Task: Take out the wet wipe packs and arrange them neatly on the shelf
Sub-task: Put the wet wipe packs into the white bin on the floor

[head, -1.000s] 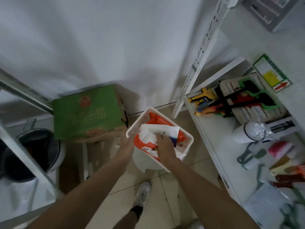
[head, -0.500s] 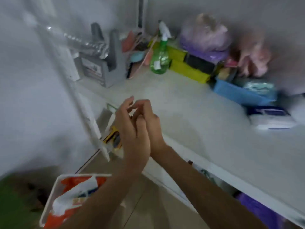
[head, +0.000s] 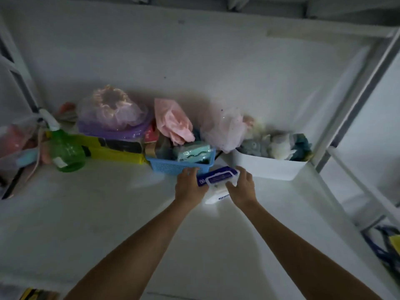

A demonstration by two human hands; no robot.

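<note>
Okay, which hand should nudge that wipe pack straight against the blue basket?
Probably the right hand: it cups the wet wipe pack on the side away from the blue basket, so it can push toward it. The left hand sits between pack and basket.

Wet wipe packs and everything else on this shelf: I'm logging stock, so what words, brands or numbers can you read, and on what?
None can be read.
Top wet wipe pack: white print on the blue label, blurred.
Lower wet wipe pack: small blue print, blurred.
Green spray bottle: white label, too small.
Yellow box: dark panel, no legible text.
</note>
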